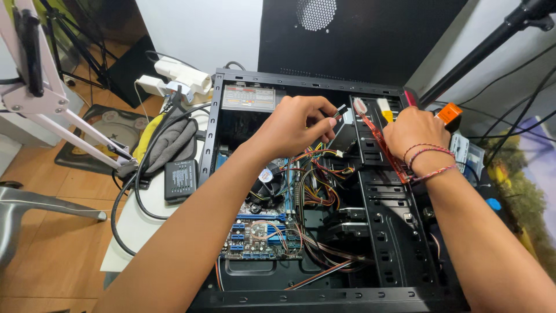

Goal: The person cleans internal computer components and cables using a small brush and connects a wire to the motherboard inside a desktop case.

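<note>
- Left hand (295, 124), over the open computer case (307, 174), pinches a small cable connector (340, 110) near the case's top edge.
- Right hand (416, 132) rests on the case's drive bays (388, 203), curled; what it grips I cannot tell.

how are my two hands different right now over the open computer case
The left hand pinches a small cable connector in its fingertips; the right hand lies knuckles-up on the drive bay, with what it holds hidden. The right wrist wears thread bracelets; the left is bare. Both reach into the open case.
</note>
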